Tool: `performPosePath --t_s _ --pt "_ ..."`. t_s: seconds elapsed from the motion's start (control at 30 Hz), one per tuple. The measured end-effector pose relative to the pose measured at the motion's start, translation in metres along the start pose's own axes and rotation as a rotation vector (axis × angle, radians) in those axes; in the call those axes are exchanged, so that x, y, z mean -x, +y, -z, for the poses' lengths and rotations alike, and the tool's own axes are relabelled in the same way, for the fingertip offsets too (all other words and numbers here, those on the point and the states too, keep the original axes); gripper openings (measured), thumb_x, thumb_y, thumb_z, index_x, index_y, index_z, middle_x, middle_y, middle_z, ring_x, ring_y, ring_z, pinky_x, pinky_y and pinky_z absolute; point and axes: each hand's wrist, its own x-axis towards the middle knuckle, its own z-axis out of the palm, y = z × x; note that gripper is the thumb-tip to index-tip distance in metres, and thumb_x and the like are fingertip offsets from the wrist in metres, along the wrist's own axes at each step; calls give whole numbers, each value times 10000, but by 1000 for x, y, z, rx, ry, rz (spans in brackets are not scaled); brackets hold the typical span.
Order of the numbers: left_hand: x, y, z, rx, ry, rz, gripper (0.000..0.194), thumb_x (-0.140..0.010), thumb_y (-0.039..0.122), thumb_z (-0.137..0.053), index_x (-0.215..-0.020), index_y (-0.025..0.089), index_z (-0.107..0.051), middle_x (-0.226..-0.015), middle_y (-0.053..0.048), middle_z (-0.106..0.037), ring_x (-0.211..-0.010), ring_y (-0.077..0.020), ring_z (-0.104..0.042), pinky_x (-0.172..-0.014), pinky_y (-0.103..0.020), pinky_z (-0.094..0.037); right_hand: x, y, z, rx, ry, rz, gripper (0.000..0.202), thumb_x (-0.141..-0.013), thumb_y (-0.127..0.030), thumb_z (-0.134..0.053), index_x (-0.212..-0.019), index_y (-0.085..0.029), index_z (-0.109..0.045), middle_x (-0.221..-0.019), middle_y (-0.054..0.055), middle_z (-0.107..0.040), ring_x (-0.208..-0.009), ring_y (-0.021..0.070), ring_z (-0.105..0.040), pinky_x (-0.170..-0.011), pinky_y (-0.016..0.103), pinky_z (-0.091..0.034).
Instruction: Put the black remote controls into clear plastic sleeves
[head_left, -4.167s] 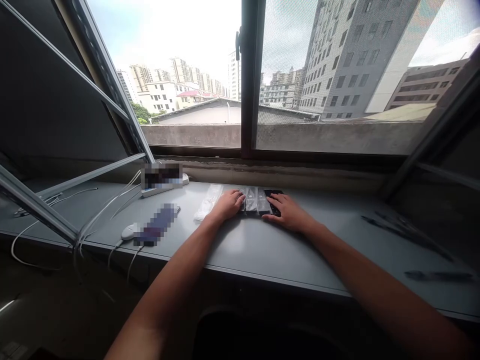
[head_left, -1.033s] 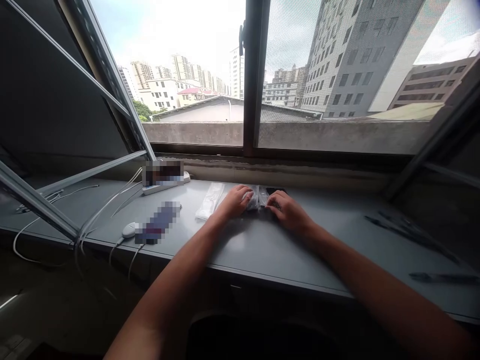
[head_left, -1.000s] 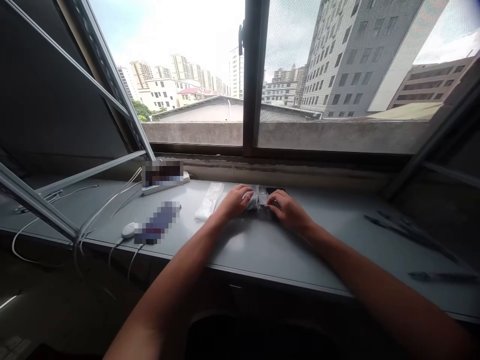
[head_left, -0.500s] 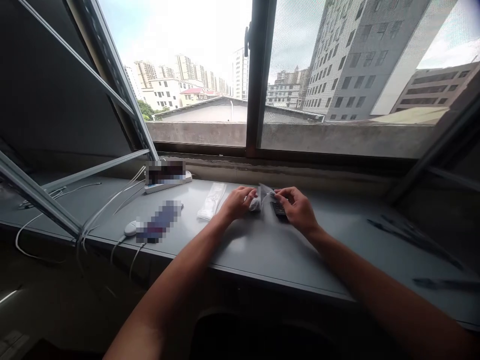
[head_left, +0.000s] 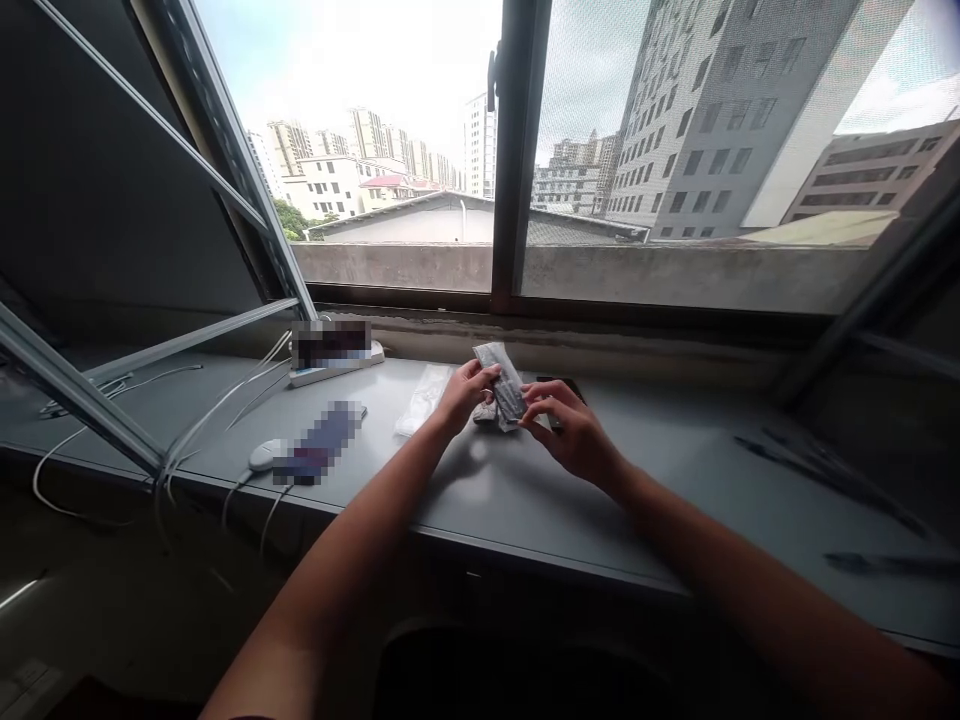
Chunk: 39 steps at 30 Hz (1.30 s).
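My left hand (head_left: 466, 395) grips the upper left side of a clear plastic bag (head_left: 501, 380), which is tilted above the desk. Something greyish shows inside the bag, but I cannot make out what. At the bag's lower right edge, the thumb and index fingertip of my right hand (head_left: 566, 425) come together on the plastic, with the other fingers bent above. A small dark grey item (head_left: 485, 412) sits under the bag, partly hidden. Behind my right hand lies a flat dark object (head_left: 566, 386), mostly covered by the fingers.
Another clear plastic bag (head_left: 421, 400) lies left of my hands on the grey desk (head_left: 480, 500). Further left are a blurred-out phone-like item (head_left: 322, 445), a round white charger (head_left: 264, 456), a white power strip (head_left: 337, 372) and loose cables. Dark straps (head_left: 832, 480) lie at right.
The plastic bag has turned to lean left, and its flat face now shows. My left hand has shifted slightly left; my right hand has moved left and down, uncovering less of the dark object.
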Motion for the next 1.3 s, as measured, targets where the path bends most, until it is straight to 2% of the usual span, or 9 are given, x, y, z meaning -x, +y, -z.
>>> performPosePath --t_s 0.07,0.2,0.33,0.47,0.57,0.67,0.77,0.9,1.3 --pt "1 1 2 15 2 18 430 -804 481 -893 -1030 154 -728 -856 -12 -659 -645 -98 -530 -552 -235 -384 0 2 -1 -75 36 -78 205 -1020 -456 -763 -1123 -289 -704 -1438 147 -619 -1410 350 -620 -1190 583 -552" --pt "2 1 0 -4 -40 14 501 -796 499 -910 -1111 155 -730 -985 -46 -717 -711 -115 -602 -583 -236 -455 -2 6 -1 -397 61 -369 629 -937 -620 -811 -1415 -276 -589 -1629 179 -515 -1395 360 -650 -1074 507 -638" --pt "4 0 -3 4 -35 -1 588 -767 505 -945 -1177 164 -696 -1014 -48 -735 -753 -131 -648 -615 -239 -519 -3 7 0 -655 -37 -643 764 -915 -600 -845 -1511 -259 -512 -1388 167 -721 -1034 316 -812 -816 463 -718" --pt "5 1 -4 5 -13 -13 612 -740 488 -978 -1172 167 -687 -1008 -47 -742 -791 -145 -681 -633 -237 -556 -2 7 -2 -812 -180 -775 583 -907 -537 -887 -1329 -215 -647 -1071 118 -818 -772 274 -823 -561 353 -674" --pt "4 1 -4 57 -24 20 606 -773 577 -941 -1146 164 -700 -996 -63 -742 -787 -153 -689 -662 -258 -586 0 8 -4 -851 -204 -827 447 -879 -540 -918 -1059 -175 -732 -997 115 -825 -774 248 -822 -603 323 -679" --pt "2 2 -2 147 -76 71 629 -859 725 -804 -1133 164 -721 -1003 -90 -743 -780 -162 -686 -654 -269 -585 0 9 -4 -860 -186 -845 439 -845 -532 -951 -947 -161 -740 -921 99 -820 -757 230 -819 -699 343 -702" --pt "1 2 1 150 -64 67 601 -898 743 -744 -1107 180 -734 -984 -87 -736 -783 -166 -674 -606 -246 -531 0 8 -4 -855 -190 -867 427 -822 -490 -979 -948 -175 -720 -905 92 -819 -735 227 -813 -670 341 -698" --pt "0 1 4 45 58 51 507 -866 665 -797 -1042 192 -740 -906 -52 -700 -776 -164 -658 -579 -230 -458 0 6 -4 -858 -244 -904 444 -826 -491 -974 -998 -192 -695 -965 106 -823 -729 230 -803 -542 298 -642" --pt "-5 -3 9 -29 222 41 506 -823 656 -827 -885 161 -741 -820 -55 -684 -741 -167 -621 -576 -255 -468 0 5 -4 -807 -274 -919 497 -812 -561 -958 -1009 -194 -688 -939 63 -806 -641 174 -749 -497 244 -546"
